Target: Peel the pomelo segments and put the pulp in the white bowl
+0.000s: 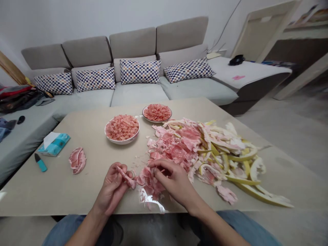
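My left hand (112, 188) is closed around a pinkish pomelo segment (127, 177), held just above the front of the table. My right hand (178, 182) hovers to its right with thumb and fingertips pinched together; whatever they hold, if anything, is too small to make out. Under and between both hands lies a small heap of pink membrane scraps (148, 181). A larger pile of pink pomelo membranes (176, 143) spreads behind my right hand. Further left on the table rests another pomelo segment (77, 160), still in its pale pink skin.
A bowl (123, 141) and a plate (156, 121) at the back hold peeled pomelo flesh. Yellow-green rind strips (246, 167) cover the right side. A tissue pack (55, 145) and a small teal-handled knife (41, 163) lie left. A grey sofa (138, 94) stands behind.
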Action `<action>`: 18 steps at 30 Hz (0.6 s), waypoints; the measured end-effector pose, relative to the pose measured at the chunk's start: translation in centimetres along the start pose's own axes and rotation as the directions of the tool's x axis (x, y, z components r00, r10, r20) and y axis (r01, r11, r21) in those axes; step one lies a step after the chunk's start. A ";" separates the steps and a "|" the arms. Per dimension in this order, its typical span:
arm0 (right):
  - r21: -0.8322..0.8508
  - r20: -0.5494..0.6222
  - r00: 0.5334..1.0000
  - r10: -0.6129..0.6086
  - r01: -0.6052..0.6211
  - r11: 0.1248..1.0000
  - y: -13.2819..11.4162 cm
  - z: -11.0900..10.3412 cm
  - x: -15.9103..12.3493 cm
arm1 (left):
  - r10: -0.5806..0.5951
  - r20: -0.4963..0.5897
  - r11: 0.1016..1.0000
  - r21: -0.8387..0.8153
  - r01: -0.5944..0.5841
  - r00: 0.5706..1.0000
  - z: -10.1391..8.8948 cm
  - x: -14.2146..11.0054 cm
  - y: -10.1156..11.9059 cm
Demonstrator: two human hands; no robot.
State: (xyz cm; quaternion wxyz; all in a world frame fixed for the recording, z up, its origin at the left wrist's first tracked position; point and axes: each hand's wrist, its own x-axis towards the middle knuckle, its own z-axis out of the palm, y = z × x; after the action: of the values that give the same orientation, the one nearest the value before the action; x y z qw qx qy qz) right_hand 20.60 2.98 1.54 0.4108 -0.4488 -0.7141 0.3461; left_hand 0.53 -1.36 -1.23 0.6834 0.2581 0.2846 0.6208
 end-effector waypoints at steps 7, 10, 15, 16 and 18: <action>-0.384 0.000 0.994 -0.109 0.101 0.918 2.3 -1.1 0.1 | -0.083 -0.135 0.993 -0.096 0.070 0.987 -0.6 0.4 -0.4; -0.488 0.039 0.998 -0.053 0.065 0.871 2.8 -1.4 0.2 | -0.138 -0.210 0.978 -0.185 0.099 0.968 -1.2 0.8 -0.3; -0.539 0.032 0.999 0.032 -0.009 0.842 2.1 -1.6 0.3 | -0.180 -0.328 0.967 -0.231 0.106 0.927 -1.5 1.3 0.1; -0.538 0.024 0.999 0.022 -0.005 0.843 2.0 -1.6 0.3 | -0.174 -0.339 0.969 -0.226 0.099 0.924 -1.5 1.3 0.1; -0.529 0.009 1.000 -0.022 0.023 0.848 2.0 -1.6 0.1 | -0.151 -0.345 0.974 -0.212 0.080 0.927 -1.4 1.2 0.2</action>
State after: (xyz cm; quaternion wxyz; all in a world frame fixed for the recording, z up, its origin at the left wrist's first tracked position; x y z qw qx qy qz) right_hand 22.75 3.93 0.55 0.2746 -0.5356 -0.7876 0.1321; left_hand -0.50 -0.18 -2.18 0.6772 0.0554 0.3573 0.6408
